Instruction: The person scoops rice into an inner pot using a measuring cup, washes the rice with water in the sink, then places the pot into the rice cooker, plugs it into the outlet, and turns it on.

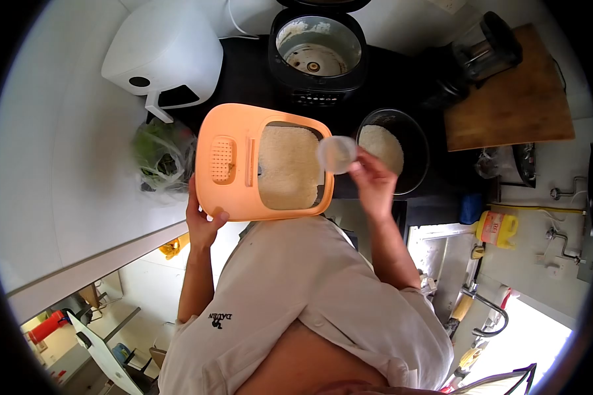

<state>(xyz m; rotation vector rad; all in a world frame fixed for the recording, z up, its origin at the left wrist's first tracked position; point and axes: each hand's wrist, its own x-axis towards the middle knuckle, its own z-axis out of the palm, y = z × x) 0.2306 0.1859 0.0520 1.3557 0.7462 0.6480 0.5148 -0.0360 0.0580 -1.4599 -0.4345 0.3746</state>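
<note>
My left hand point(205, 220) grips the lower left corner of an orange rice bin point(230, 197), thumb on top of its rim. Through the bin's wide opening I see white rice point(286, 168). Pinched in my right hand point(375, 181) is a small clear measuring cup point(337, 155), slightly blurred, over the right edge of the bin's opening. Whether the cup holds rice is hard to make out. Just right of it stands a dark inner pot point(415, 161) with rice point(381, 145) in it, partly hidden by my right hand.
An open rice cooker point(316, 85) without its pot stands at the back. A white air fryer point(168, 52) and a plastic bag of greens point(161, 155) are on the left. Right are a blender point(484, 49), a wooden cutting board point(520, 99) and a yellow bottle point(497, 229) near the sink.
</note>
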